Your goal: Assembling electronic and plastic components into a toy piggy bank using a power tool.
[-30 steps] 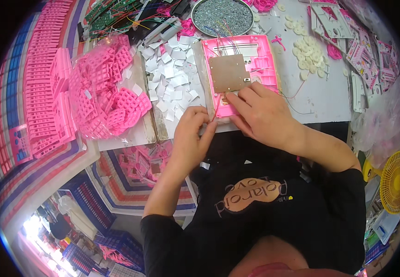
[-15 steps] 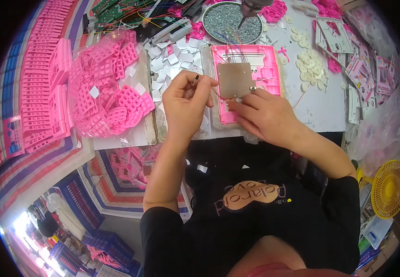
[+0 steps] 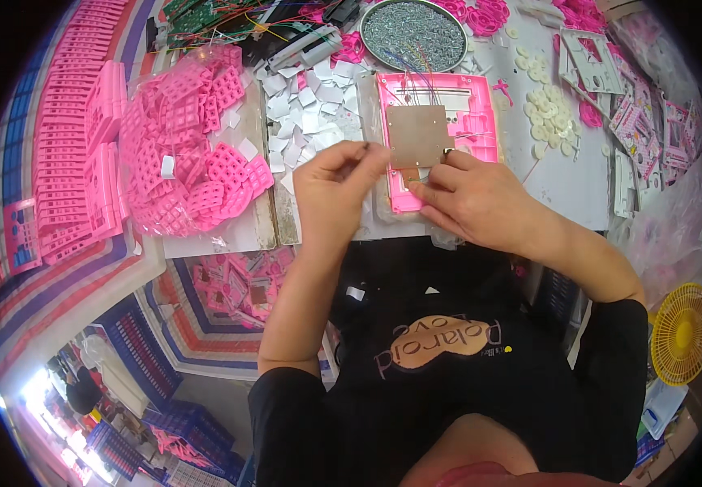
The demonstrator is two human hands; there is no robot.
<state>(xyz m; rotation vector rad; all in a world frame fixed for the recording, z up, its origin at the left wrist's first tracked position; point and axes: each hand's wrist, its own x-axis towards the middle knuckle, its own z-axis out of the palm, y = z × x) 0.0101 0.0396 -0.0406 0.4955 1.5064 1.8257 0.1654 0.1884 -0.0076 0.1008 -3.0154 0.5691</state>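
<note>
A pink plastic housing (image 3: 485, 122) lies open on the bench in front of me, with a flat brown circuit board (image 3: 418, 136) inside it. Thin coloured wires rise from the board's top edge. Just left of the board, my left hand (image 3: 336, 185) is closed in a pinch; a small black part (image 3: 367, 146) shows at its fingertips, mostly hidden. My right hand (image 3: 485, 199) rests over the housing's lower right, fingers curled together at the board's bottom edge. What they grip is hidden. A small black-and-white part (image 3: 448, 151) sits by its knuckles at the board's corner.
Left are a clear bag of pink keypad pieces (image 3: 180, 154) and stacked pink housings (image 3: 106, 146). White paper squares (image 3: 318, 101) lie beside the housing. Behind it stands a round tray of screws (image 3: 412, 36). Cream discs (image 3: 549, 114) and white frames (image 3: 590, 61) lie right.
The power screwdriver tip above the screw tray has gone out of view. My left hand has moved slightly right, toward the board. My right hand stays at the board's lower edge.
</note>
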